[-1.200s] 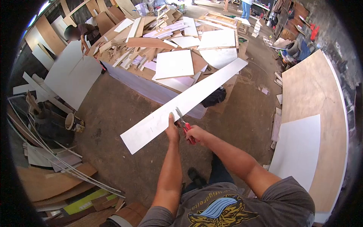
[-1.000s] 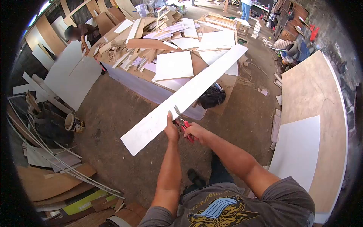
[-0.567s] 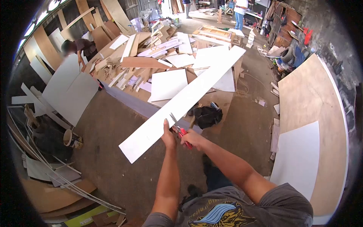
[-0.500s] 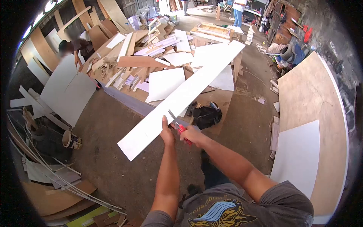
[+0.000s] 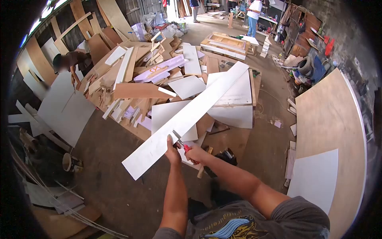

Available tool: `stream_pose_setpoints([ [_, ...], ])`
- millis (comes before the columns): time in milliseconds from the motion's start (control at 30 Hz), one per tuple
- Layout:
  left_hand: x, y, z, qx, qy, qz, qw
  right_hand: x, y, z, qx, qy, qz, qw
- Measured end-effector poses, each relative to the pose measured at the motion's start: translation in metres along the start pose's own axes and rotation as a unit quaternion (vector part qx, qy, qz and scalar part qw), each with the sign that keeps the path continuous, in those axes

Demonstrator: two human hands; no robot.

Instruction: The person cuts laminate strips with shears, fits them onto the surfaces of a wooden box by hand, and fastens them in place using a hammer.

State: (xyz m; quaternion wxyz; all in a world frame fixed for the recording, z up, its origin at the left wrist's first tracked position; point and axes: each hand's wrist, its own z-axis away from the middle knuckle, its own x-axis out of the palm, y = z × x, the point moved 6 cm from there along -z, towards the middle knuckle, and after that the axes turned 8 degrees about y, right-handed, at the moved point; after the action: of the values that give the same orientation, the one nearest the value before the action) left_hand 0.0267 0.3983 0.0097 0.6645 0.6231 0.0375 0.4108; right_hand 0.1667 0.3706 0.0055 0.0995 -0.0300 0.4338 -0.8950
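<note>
A long white board [image 5: 199, 107] slants across the centre, its near end at lower left and its far end over the cluttered table. My left hand [image 5: 173, 151] grips its lower edge, thumb on the white face. My right hand [image 5: 195, 154], just to the right, is closed round the red handles of a cutting tool [image 5: 178, 138]. The tool's metal jaws lie at the board's edge beside my left thumb, one of them over the white face. What the jaws hold, if anything, is too small to tell.
A table piled with wood offcuts [image 5: 145, 91] stands ahead. At left a person [image 5: 73, 63] bends over a white sheet [image 5: 65, 107]. A bucket [image 5: 72, 163] is on the floor. Large plywood [image 5: 318, 115] leans at right. A black bag [image 5: 225, 159] lies below the table edge.
The view has tilted up and come nearer the table. The white board, still in my left hand, now sits lower against the pile. Both hands keep their grips.
</note>
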Motion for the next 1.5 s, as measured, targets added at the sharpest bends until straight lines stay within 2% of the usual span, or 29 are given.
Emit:
stream_pose_setpoints([
  [133, 0.002, -0.016, -0.047, -0.009, 0.011, 0.005, 1.0, 0.011, -0.008, -0.044, 0.001, -0.038, -0.013, 0.999],
  [267, -0.001, -0.029, -0.095, -0.039, -0.014, -0.075, 0.996, 0.024, -0.03, -0.072, 0.032, -0.065, -0.034, 0.997],
  [300, -0.003, -0.034, -0.109, -0.047, -0.009, -0.106, 0.993, 0.029, -0.034, -0.082, 0.038, -0.064, -0.042, 0.996],
  [367, -0.002, -0.045, -0.136, -0.062, -0.017, -0.086, 0.994, 0.036, -0.038, -0.102, 0.053, -0.058, -0.052, 0.996],
  [500, 0.004, -0.048, -0.165, -0.069, -0.059, -0.06, 0.994, 0.041, -0.04, -0.14, 0.056, -0.021, 0.01, 0.998],
  [567, 0.005, -0.054, -0.176, -0.101, -0.058, -0.066, 0.991, 0.045, -0.042, -0.152, 0.066, -0.005, -0.006, 0.998],
  [767, 0.008, -0.066, -0.209, -0.118, -0.075, -0.079, 0.987, 0.052, -0.05, -0.178, 0.088, 0.005, -0.023, 0.996],
  [933, 0.007, -0.078, -0.218, -0.113, -0.063, -0.088, 0.988, 0.048, -0.045, -0.19, 0.133, -0.042, -0.069, 0.988],
  [1133, 0.019, -0.082, -0.212, -0.115, -0.053, -0.082, 0.989, 0.037, -0.056, -0.191, 0.132, -0.035, -0.025, 0.99],
  [1500, 0.011, -0.097, -0.212, -0.082, 0.002, -0.1, 0.992, 0.025, -0.049, -0.203, 0.118, -0.102, -0.02, 0.988],
])
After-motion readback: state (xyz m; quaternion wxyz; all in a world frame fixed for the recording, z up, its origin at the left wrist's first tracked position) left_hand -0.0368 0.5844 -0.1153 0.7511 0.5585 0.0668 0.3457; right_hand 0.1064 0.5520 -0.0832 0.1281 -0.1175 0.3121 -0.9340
